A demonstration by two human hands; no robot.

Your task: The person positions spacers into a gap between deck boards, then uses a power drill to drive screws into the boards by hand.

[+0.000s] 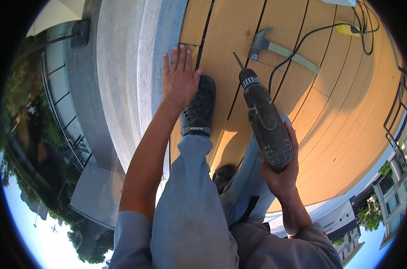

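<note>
My left hand [180, 78] lies flat with its fingers stretched out, across the seam between the wooden deck boards [228, 31] and the grey stone edge [166, 27]. Just beside it, a black clog [201, 105] on my foot rests on the deck. In my right hand [284, 177] is a dark power drill [265, 117], with the fingers wrapped round its handle, which is mostly hidden under the body. A long bit [238, 61] points forward and left from the chuck. Beyond the drill lies a claw hammer [286, 54] with a pale green handle.
A black cord [302, 39] runs from behind the drill past the hammer toward a yellow socket block [348, 28] at the far right. Pale stone steps [123, 58] border the deck on the left. A black metal railing [397, 112] stands at the right.
</note>
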